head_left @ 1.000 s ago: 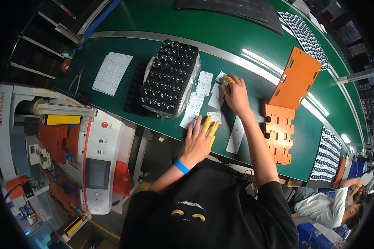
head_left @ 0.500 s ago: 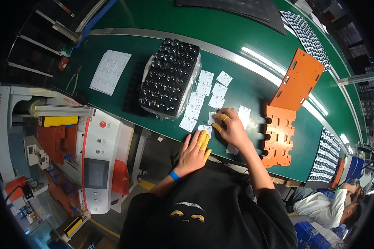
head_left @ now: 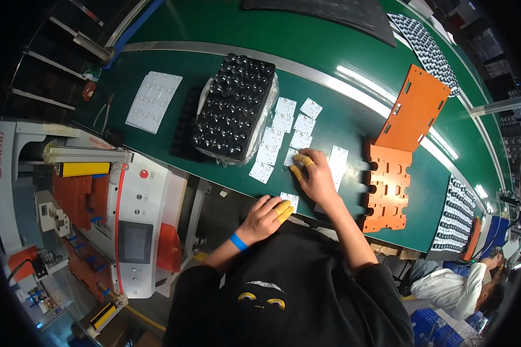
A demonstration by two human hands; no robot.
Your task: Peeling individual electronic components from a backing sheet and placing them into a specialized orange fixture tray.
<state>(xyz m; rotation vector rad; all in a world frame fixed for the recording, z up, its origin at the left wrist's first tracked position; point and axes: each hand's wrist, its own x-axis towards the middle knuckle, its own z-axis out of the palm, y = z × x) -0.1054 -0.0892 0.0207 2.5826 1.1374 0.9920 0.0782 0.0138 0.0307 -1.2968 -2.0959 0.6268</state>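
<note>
Yellow finger cots cover some fingertips of both my hands. My left hand (head_left: pixel 264 218) is at the table's near edge, closed with its fingertips on a small white circuit board (head_left: pixel 292 200). My right hand (head_left: pixel 317 178) is farther in, thumb and forefinger curled onto another white board (head_left: pixel 290 157); its far fingers hide part of that board. Beyond and left of it lie small white boards (head_left: pixel 267 154) in two rough rows. A longer white board strip (head_left: pixel 338 165) rests just right of my right hand, and another piece is partly hidden under my wrist.
A black tray of shiny domed lenses (head_left: pixel 233 110) stands left of the boards. Farther left are white board sheets (head_left: pixel 154 102) and pliers (head_left: pixel 103 113). An orange slotted fixture (head_left: pixel 386 188) with a raised orange plate (head_left: pixel 414 107) stands right. A machine (head_left: pixel 136 231) is lower left; a person (head_left: pixel 451 289) sits lower right.
My left hand has drawn its board toward the near table edge, and its fingers have come closer together. My right hand has shifted slightly away and left, its board moving up to the row.
</note>
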